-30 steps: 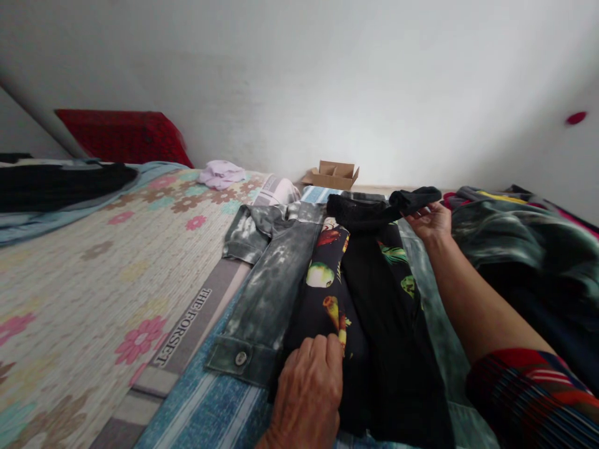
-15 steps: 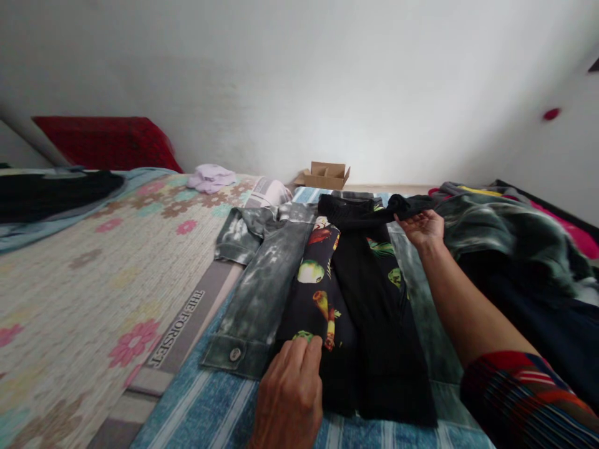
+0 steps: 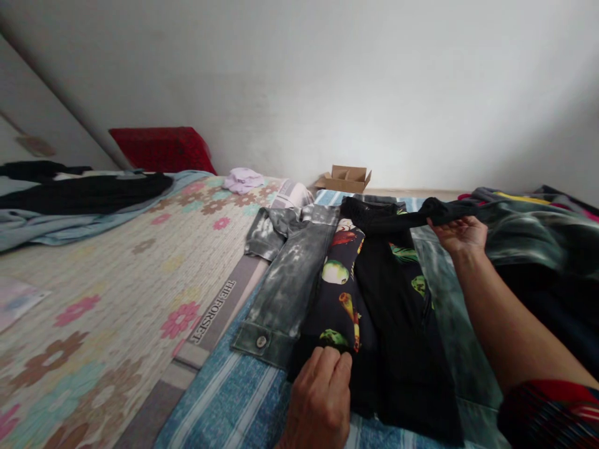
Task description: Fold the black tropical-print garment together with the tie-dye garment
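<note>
A black shirt [image 3: 397, 337] printed with vegetables is spread over a grey-green denim jacket [image 3: 292, 280]. My left hand [image 3: 321, 396] is at the shirt's lower left edge, its fingers curled together on the cloth; the fingertips are partly hidden. Farther off on the right, my right hand [image 3: 461, 234] grips a black sleeve [image 3: 412, 218] of the shirt between thumb and fingers. That sleeve is pulled out sideways, slightly raised, across the top of the shirt.
Under the clothes is a blue striped cover [image 3: 224, 399]. A flowered quilt [image 3: 121, 299] lies to the left, with a lilac cloth [image 3: 243, 180] on it. An open cardboard box [image 3: 349, 179] stands by the wall. More clothes [image 3: 538, 237] are heaped at right.
The camera view has turned left, so everything appears farther right. My right hand has drawn the black sleeve outward to the right. My left hand stays at the shirt's lower edge.
</note>
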Motion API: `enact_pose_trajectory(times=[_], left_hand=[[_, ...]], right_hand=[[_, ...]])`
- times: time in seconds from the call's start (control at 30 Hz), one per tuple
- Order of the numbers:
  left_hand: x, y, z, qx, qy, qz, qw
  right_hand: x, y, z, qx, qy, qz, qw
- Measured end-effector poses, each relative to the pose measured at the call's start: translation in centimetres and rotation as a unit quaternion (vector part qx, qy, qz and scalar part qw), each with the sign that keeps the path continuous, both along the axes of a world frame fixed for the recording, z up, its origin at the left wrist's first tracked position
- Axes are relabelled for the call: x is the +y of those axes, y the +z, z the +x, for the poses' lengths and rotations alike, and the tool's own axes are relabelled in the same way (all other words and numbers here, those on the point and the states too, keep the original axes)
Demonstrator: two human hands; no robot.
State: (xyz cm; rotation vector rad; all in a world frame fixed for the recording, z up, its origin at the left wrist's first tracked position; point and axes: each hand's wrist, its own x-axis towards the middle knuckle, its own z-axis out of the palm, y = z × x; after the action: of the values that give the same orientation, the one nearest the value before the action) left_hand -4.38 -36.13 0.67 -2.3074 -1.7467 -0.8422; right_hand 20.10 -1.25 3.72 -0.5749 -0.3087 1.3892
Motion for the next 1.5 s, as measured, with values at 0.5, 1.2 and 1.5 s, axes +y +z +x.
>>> enact_pose_trajectory(times=[0.5,1.2,1.5], left_hand=[[0.3,0.4,0.9,-0.046,-0.052,-0.013,0.998],[8.0,3.7,-1.5,0.010,0.033,-0.105,0.994],[8.7,-0.1,-0.5,0.106,0.036,-0.260,0.959]], right_hand=[[0.0,-0.1,1.5,0.008,-0.009,0.010,1.000],[-1.4,-2.8,3.4,-0.007,-0.013,-0.026,1.000],[-1.9,-4.2,3.1,-0.037,-0.019,-0.070,0.997]])
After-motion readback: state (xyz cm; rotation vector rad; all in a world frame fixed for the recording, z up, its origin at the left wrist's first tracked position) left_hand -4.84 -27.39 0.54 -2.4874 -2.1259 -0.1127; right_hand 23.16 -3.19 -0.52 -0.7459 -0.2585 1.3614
